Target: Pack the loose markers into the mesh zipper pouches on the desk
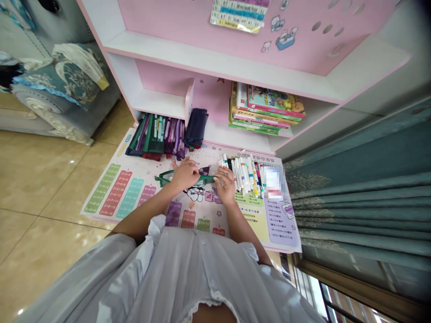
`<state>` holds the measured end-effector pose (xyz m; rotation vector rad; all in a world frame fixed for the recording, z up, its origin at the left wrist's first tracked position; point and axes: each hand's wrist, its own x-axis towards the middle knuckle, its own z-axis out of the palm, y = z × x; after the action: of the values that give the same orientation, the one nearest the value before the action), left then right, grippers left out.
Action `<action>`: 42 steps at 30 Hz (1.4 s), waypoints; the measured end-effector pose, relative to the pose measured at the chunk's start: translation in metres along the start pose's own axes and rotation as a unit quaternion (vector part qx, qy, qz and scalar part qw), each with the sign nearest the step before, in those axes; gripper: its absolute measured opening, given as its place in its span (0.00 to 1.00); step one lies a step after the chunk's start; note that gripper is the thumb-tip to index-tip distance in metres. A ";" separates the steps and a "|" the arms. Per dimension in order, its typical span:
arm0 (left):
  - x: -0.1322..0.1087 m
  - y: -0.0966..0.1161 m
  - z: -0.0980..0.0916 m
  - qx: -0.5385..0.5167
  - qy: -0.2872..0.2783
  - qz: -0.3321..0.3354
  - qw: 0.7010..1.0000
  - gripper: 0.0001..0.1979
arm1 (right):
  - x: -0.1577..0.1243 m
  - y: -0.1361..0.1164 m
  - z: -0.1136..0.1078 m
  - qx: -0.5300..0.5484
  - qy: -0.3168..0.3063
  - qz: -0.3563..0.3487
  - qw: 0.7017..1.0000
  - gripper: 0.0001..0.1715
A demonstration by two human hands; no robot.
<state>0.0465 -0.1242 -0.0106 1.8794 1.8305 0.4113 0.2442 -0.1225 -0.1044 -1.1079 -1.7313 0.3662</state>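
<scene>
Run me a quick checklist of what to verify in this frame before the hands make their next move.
1. Left hand grips the green flat fabric item: ok.
2. Right hand holds the same item's other end: ok.
3. The item's opening or fastening: cannot tell, the hands hide it.
4. Right hand clear of the marker pens: cannot tell, its fingers are very close to them.
5. Row of fabric pouches apart from both hands, on the shelf at the far edge of the printed times-table mat: ok.
6. Pixelated item beside the marker pens: cannot tell, it is blurred.
</scene>
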 end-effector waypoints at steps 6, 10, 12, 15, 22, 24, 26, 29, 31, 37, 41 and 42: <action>-0.002 0.000 -0.003 0.003 -0.008 -0.001 1.000 0.10 | 0.000 0.000 -0.001 0.002 -0.010 0.013 1.000 0.13; -0.003 0.000 -0.005 0.003 -0.008 -0.002 1.000 0.10 | 0.000 0.000 -0.001 -0.004 -0.002 0.000 1.000 0.12; -0.004 -0.001 -0.005 0.004 -0.005 -0.004 1.000 0.10 | 0.000 0.000 0.000 -0.007 0.004 -0.008 1.000 0.11; -0.003 -0.004 -0.006 0.004 -0.006 -0.008 1.000 0.10 | 0.000 0.000 0.000 -0.012 0.003 -0.011 1.000 0.10; -0.005 -0.010 -0.006 0.019 0.004 -0.004 1.000 0.09 | 0.001 -0.001 0.000 -0.006 0.005 -0.006 1.000 0.10; -0.005 -0.011 -0.006 0.022 0.005 -0.003 1.000 0.09 | 0.000 -0.001 0.000 -0.002 0.008 -0.004 1.000 0.11; -0.006 -0.012 -0.007 0.024 0.004 -0.003 1.000 0.09 | 0.000 0.000 0.000 0.002 0.004 0.002 1.000 0.11; -0.006 -0.013 -0.009 0.027 0.004 -0.001 1.000 0.09 | 0.000 0.001 0.000 0.007 -0.003 0.009 1.000 0.11; -0.006 -0.014 -0.010 0.029 0.003 -0.002 1.000 0.09 | 0.000 0.001 0.000 0.005 -0.002 0.008 1.000 0.12; -0.009 -0.014 -0.011 0.032 0.009 -0.005 0.999 0.10 | 0.000 0.000 0.000 -0.006 0.000 0.003 1.000 0.11; -0.011 -0.015 -0.012 0.034 0.016 -0.005 0.999 0.11 | 0.000 0.001 0.000 0.002 0.002 0.002 1.000 0.10; -0.011 -0.015 -0.012 0.035 0.015 -0.007 0.999 0.11 | 0.000 0.001 0.000 0.004 0.004 0.002 1.000 0.10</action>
<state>0.0265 -0.1338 -0.0072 1.9154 1.8998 0.3774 0.2446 -0.1224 -0.1053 -1.1055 -1.7202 0.3713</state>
